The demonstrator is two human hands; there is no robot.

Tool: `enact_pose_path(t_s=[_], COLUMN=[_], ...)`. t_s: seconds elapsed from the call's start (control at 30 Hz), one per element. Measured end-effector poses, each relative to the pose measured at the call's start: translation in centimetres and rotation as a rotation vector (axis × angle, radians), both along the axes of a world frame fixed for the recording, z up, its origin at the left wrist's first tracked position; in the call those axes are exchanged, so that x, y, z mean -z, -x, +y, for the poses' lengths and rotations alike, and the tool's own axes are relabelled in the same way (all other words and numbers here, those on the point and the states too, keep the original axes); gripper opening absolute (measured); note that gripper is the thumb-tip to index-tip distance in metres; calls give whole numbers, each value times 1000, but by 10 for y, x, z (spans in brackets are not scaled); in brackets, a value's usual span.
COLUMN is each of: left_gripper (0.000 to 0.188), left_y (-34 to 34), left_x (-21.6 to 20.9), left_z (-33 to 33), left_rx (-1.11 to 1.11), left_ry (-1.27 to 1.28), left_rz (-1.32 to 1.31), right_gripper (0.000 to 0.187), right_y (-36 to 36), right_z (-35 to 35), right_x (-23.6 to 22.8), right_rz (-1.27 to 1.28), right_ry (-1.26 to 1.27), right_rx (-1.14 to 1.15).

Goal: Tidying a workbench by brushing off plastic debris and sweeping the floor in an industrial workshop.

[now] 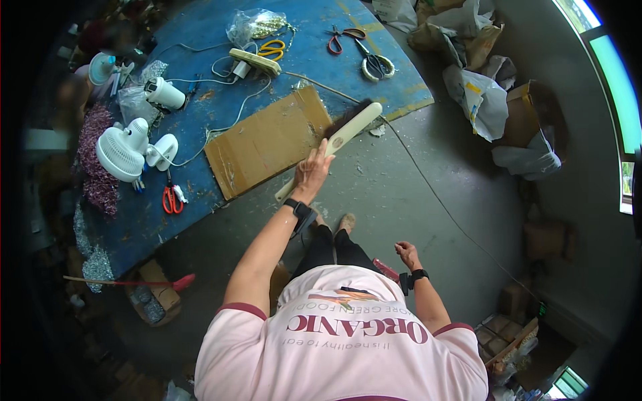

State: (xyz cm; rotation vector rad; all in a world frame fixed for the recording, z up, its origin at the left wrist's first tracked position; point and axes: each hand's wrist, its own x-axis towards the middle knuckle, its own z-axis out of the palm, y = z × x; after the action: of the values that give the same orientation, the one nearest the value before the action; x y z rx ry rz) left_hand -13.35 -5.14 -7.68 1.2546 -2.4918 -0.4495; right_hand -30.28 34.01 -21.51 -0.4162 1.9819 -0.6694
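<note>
My left hand [312,172] is closed around a bench brush [358,128] with a long pale wooden handle. Its dark bristles face the far side, next to the right end of a flat brown cardboard sheet [267,142] on the blue table [194,207]. The handle's tail end shows past my wrist, over the table's near edge. Low at my right side, away from the table, hangs my right hand [407,254] with its fingers loosely curled and nothing visible in them. A red object [386,269] is partly hidden beside my body near that hand.
White desk fans [124,152], red-handled scissors [172,200], yellow-handled scissors [272,49], black scissors [378,65] and a power strip [255,61] lie on the table. A cable [438,184] runs from the table across the floor. Bags and a cardboard box [521,117] stand at right.
</note>
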Motion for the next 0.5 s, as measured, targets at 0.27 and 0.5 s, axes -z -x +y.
enact_pose_path(t_s=[0.27, 0.5], left_gripper=[48, 38], left_y=[3, -128], left_x=[16, -26], left_z=[24, 83], left_rx=[266, -332], left_ry=[-116, -443], left_rz=[14, 172], right_gripper=[26, 29], right_y=[-1, 2], right_z=[20, 16], right_x=[-9, 15], right_rz=[-116, -166], right_ry=[-16, -79], right_rx=[138, 69])
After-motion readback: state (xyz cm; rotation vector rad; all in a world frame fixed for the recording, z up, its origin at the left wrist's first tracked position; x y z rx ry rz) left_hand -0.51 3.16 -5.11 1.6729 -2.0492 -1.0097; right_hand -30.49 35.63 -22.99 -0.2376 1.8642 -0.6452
